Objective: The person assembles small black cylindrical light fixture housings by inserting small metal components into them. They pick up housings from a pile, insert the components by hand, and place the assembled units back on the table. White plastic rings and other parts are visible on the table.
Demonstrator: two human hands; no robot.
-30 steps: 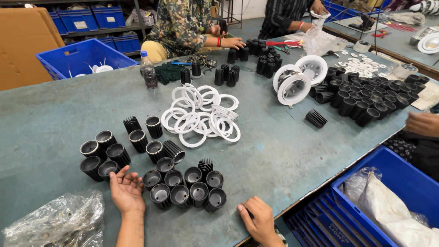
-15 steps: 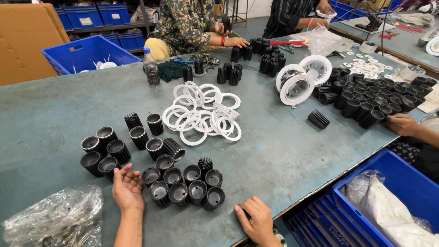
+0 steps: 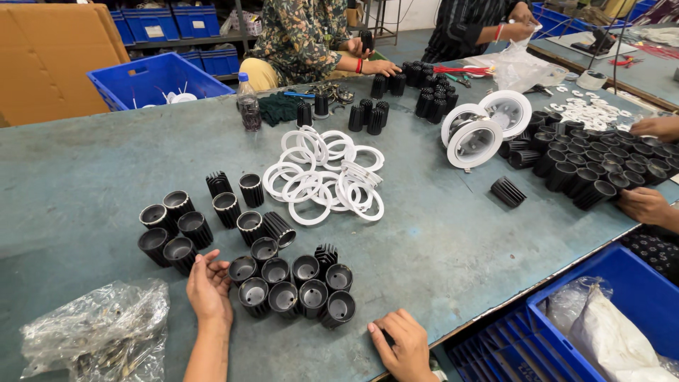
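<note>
My left hand [image 3: 209, 288] lay open on the worn teal table [image 3: 92, 191], palm turned inward, fingers loose and holding nothing, its fingertips just beside the near cluster of black finned lamp housings [image 3: 296, 283]. Those housings stood upright, open ends up, packed touching one another close to the table's near edge. My right hand [image 3: 404, 344] rested at that edge with the fingers curled under; it gripped nothing that I could see, and it lay near the rightmost housing of the cluster without touching it. A second group of the same black housings [image 3: 173, 230] stood to the left of my left hand, a few more trailing back toward the table's middle, one of them tipped on its side. Beyond them sat a loose heap of white plastic rings [image 3: 322, 177]. A crumpled clear plastic bag [image 3: 95, 332] lay at my left forearm. A blue bin [image 3: 622, 297] stood below the table on my right. Across the table, other people's hands worked at a larger crowd of black housings [image 3: 601, 159] beside two white round fixtures [image 3: 488, 124].
</note>
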